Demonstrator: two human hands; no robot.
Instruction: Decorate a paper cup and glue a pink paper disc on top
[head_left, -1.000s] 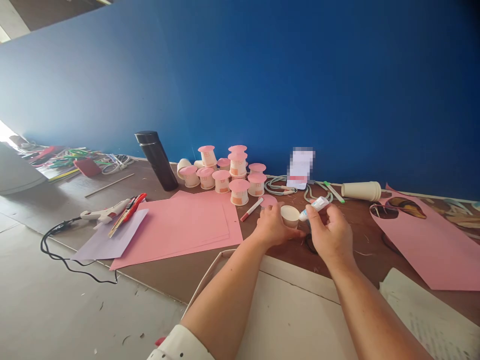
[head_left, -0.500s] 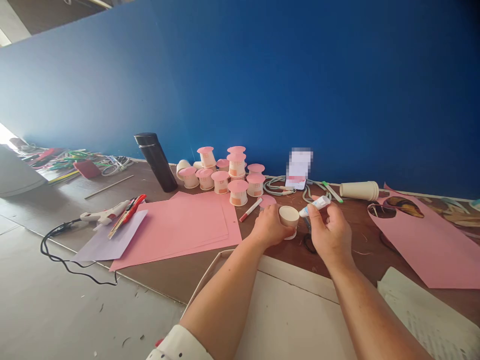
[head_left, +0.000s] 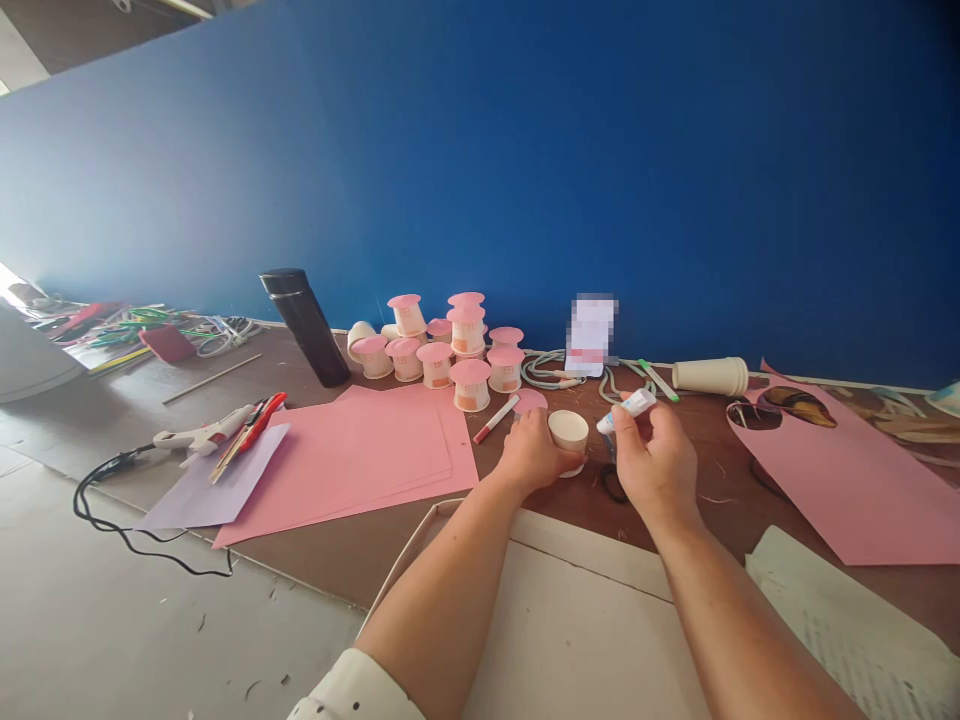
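Note:
My left hand is wrapped round a small paper cup, tilted with its flat end toward me. My right hand pinches a small white glue tube whose tip points at the cup's right edge. Just behind the left hand lies a pink paper disc beside a red marker. Further back stands a cluster of several small cups with pink disc tops. Black scissors lie on the table under my right hand, mostly hidden.
Pink paper sheets lie left of my hands, another pink sheet to the right. A black flask, a glue gun with its cord, a fallen stack of cups, a green pen and cables sit near the blue wall.
My left hand has tipped the cup so its flat end faces me more. The glue tube in my right hand stays at the cup's right edge. The view shifted slightly.

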